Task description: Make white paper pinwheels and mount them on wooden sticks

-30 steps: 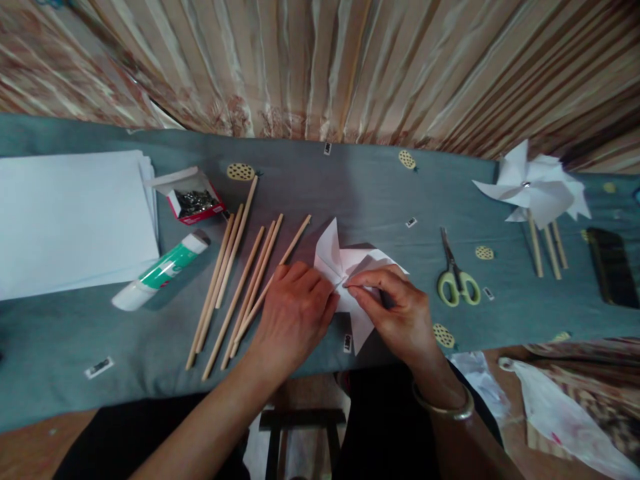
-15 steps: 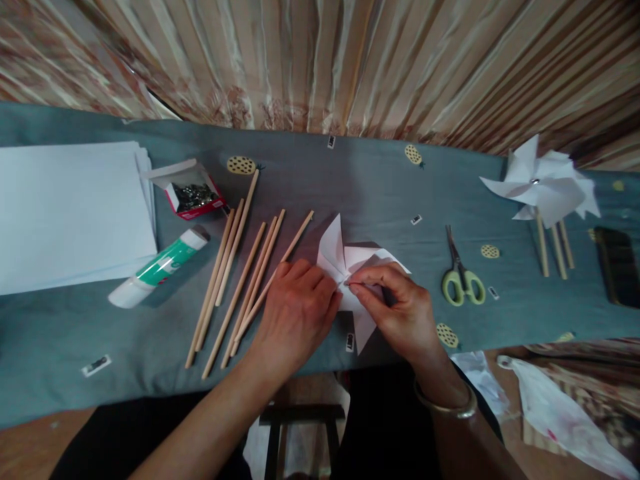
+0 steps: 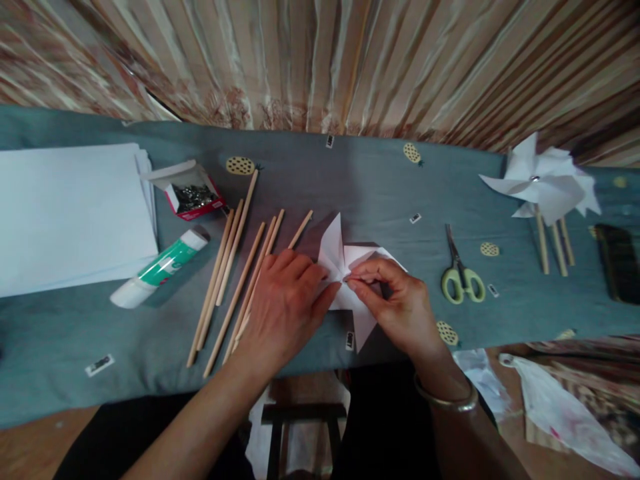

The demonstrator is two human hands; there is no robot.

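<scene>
A white paper pinwheel (image 3: 363, 327) lies on the cloth in front of me, its blades folded in toward the middle. My right hand (image 3: 403, 303) pinches at its centre with thumb and forefinger; whatever small piece sits between the fingertips is too small to make out. From the other side, my left hand (image 3: 287, 303) grips the pinwheel's left part, thumb close to the centre and the other fingers curled. Under and beside that hand lie several wooden sticks (image 3: 235, 300), partly covered by it.
An open box of metal tacks or pins (image 3: 193, 200), a glue stick (image 3: 160, 267) and a paper stack (image 3: 75, 213) are on the left. To the right lie green-handled scissors (image 3: 457, 273), finished pinwheels (image 3: 550, 193) on sticks and a phone (image 3: 617, 263). Grey-green cloth (image 3: 370, 180) covers the table.
My left hand has shifted slightly left, its thumb and forefinger now further apart and more of the pinwheel's middle showing. The right hand stays pinched at the centre.
</scene>
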